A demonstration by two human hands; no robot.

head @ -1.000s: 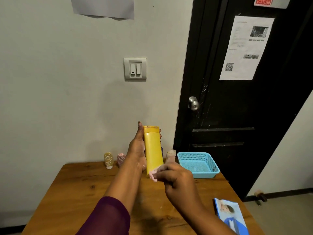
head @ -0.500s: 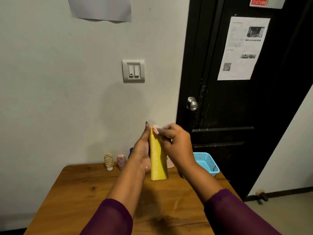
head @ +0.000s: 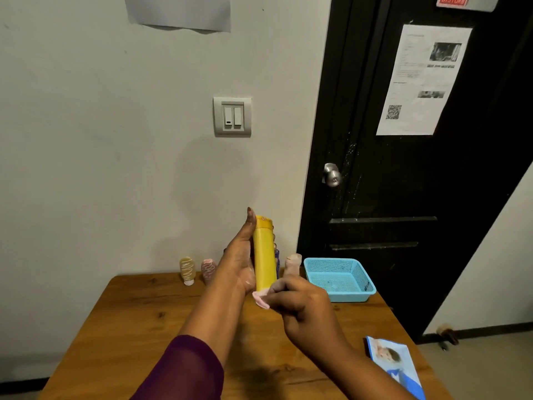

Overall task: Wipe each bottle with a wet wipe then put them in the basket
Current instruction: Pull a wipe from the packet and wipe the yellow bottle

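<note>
Yellow bottle [head: 264, 255] upright above counter [head: 144, 327], gripped by left hand [head: 239, 261]; pink wet wipe [head: 260, 299] pinched in right hand [head: 300, 304] against bottle's base; blue basket [head: 349, 297] on counter behind

I am looking into what reads as a guest room or lodging bedroom. At two o'clock a black door [head: 403, 183] with a round metal knob [head: 331, 175] carries a red sign [head: 452, 0] ending in "DISTURB" and a printed notice [head: 424, 79] with a QR code. At twelve o'clock a double light switch [head: 232, 116] sits on a plain painted wall. At six o'clock a wooden table [head: 150, 327] has small toiletry bottles [head: 187, 269] at its far edge.
</note>
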